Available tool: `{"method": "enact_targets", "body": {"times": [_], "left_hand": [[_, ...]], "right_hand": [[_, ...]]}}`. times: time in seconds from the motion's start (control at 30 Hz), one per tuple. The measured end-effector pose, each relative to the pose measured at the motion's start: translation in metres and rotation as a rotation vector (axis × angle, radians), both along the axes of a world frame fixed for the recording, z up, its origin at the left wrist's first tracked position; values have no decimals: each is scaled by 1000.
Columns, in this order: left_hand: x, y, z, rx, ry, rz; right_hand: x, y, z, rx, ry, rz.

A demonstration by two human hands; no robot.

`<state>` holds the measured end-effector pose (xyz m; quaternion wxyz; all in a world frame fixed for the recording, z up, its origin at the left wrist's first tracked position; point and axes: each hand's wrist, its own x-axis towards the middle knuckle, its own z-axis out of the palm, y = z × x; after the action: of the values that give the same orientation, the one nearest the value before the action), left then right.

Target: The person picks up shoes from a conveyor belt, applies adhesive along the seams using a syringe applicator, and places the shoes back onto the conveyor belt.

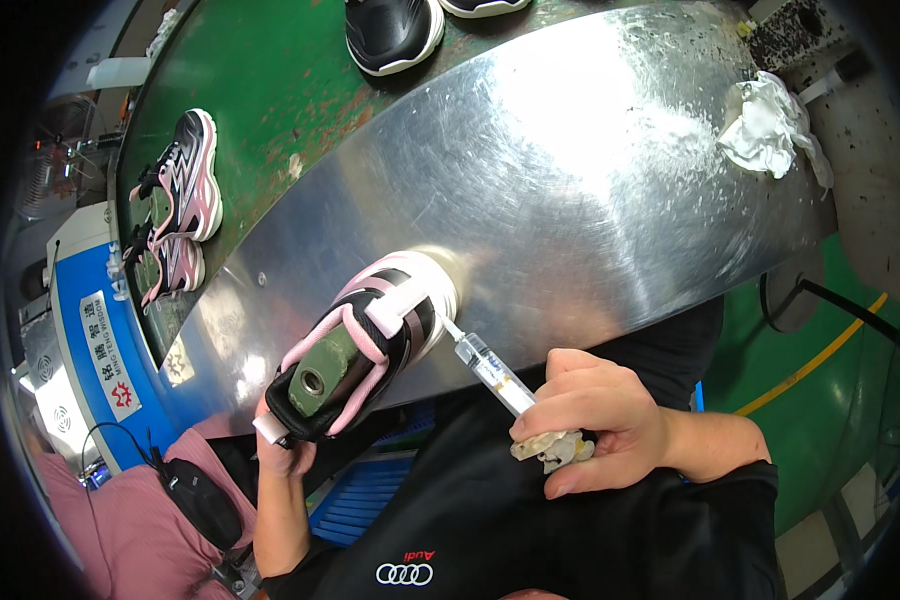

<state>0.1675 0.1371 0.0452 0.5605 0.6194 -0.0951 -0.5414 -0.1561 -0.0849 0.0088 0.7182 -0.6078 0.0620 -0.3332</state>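
A pink, black and white sports shoe (373, 281) is tilted over the metal table's near edge, with a green shoe last (322, 368) filling its opening. My left hand (288, 458) grips its lower end from beneath, most fingers hidden behind it. In my right hand (610, 415), closed round the barrel, is a clear syringe (495, 375) with a pale fluid inside. Its thin tip reaches the shoe's side near the white sole; I cannot tell whether they touch. A crumpled, beige-grey lump (552, 450) sits at the syringe's rear, between my fingers and thumb.
The shiny metal table (570, 210) slopes across the middle. Beyond it, a green worn surface (270, 70) carries matching pink-black shoes (192, 175) and black shoes (392, 35). Crumpled white paper (765, 128) lies far right. A person in a pink sleeve (140, 500) is at left.
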Motion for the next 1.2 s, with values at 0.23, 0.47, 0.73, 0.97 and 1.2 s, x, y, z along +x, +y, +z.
{"method": "enact_targets", "body": {"times": [0.23,0.47,0.73,0.97,1.2], "left_hand": [[-41,11,1,-41,254,39],[-81,2,2,-63,297,62],[-102,0,-12,-172,507,-50],[-114,9,-24,-152,632,-54],[-134,-44,-7,-155,825,-61]], "right_hand": [[-1,9,4,-16,22,-8],[1,15,8,-82,44,-44],[-2,13,32,-60,84,8],[-9,14,53,15,151,129],[-29,10,79,63,245,207]]}}
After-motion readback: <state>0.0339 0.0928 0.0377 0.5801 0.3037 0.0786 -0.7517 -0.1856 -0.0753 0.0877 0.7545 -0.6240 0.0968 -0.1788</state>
